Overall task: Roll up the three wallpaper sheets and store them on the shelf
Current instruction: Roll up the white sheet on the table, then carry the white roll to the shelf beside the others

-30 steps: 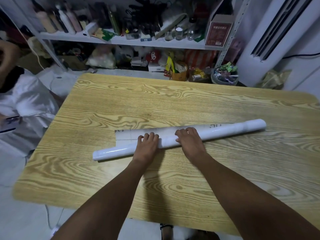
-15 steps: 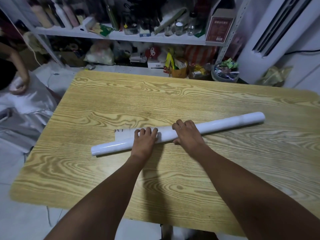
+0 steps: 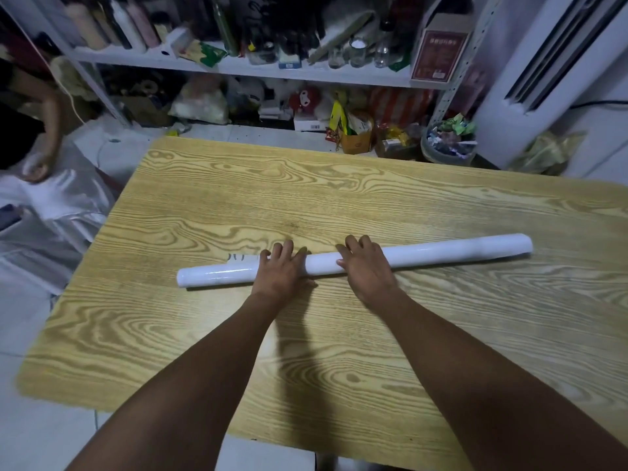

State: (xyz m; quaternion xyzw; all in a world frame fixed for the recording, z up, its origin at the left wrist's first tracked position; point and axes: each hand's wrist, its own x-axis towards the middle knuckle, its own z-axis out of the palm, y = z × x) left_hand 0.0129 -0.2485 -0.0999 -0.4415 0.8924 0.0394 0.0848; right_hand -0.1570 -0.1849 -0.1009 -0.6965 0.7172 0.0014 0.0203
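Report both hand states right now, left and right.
Left hand: open, fingers laid flat over the wallpaper roll, pressing it.
Right hand: open, fingers draped over the same roll, pressing, not gripping.

Cluttered storeroom around a wood-grain table, in dim, cool light.
The table [image 3: 339,205] has a yellow wood-grain top with rounded corners and stands on a pale tiled floor [image 3: 30,433]. Behind it runs a white metal shelf [image 3: 238,68] on perforated uprights. Its upper board is crowded with bottles [image 3: 112,25], glass jars [image 3: 356,51] and a red-brown carton [image 3: 438,52]. Bags, packets and a small cardboard box [image 3: 355,142] lie beneath at floor level. A round bin [image 3: 441,158] full of wrappers sits near a tall white air-conditioner cabinet [image 3: 530,96] at the right. Crumpled white sheeting [image 3: 51,212] covers the floor at the left.
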